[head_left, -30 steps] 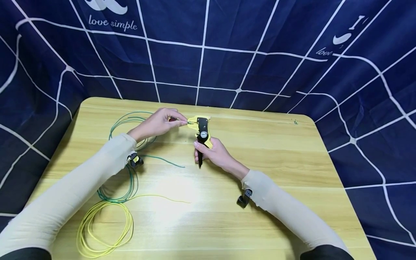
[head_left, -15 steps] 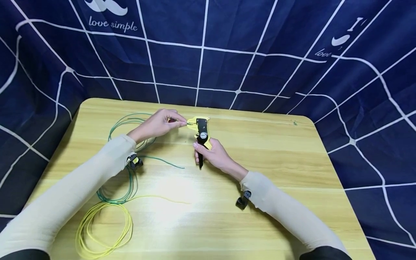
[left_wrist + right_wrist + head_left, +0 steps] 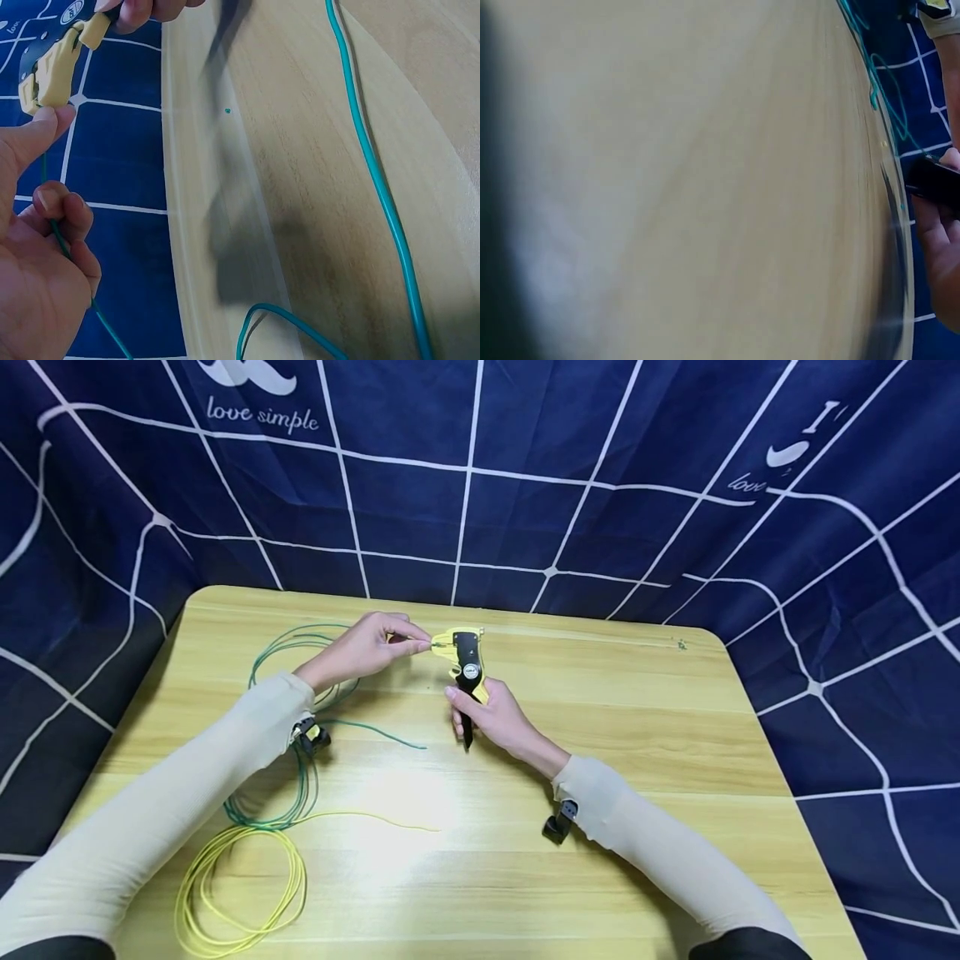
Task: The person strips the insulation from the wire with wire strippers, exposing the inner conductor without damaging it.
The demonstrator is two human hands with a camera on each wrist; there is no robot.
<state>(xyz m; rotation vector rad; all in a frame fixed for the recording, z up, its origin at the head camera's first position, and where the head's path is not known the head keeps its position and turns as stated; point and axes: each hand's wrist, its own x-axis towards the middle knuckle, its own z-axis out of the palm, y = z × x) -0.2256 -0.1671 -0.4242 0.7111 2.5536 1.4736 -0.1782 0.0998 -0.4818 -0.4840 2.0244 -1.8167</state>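
My right hand (image 3: 487, 708) grips the black handles of a yellow and black wire stripper (image 3: 468, 652), held over the back middle of the table. Between thumb and fingertips, my left hand (image 3: 367, 645) pinches a green wire (image 3: 105, 322) right at the stripper's yellow head. In the left wrist view the wire runs down across the palm, and its end is hidden at the stripper's nose (image 3: 56, 75). Only part of the right hand (image 3: 937, 262) and a black handle (image 3: 934, 182) show at the edge of the right wrist view.
Loops of green wire (image 3: 258, 662) lie beneath the left forearm, one loose end (image 3: 382, 732) pointing right. Nearer the front is a yellow wire coil (image 3: 302, 877), with a straight end trailing right. Tiny green scraps (image 3: 682, 644) sit at the back right corner. A blue curtain (image 3: 405, 502) surrounds the table (image 3: 637, 735).
The stripper's handles have tilted slightly, their lower tip shifting a little right. The left hand stays almost still with the green wire at the stripper's head.
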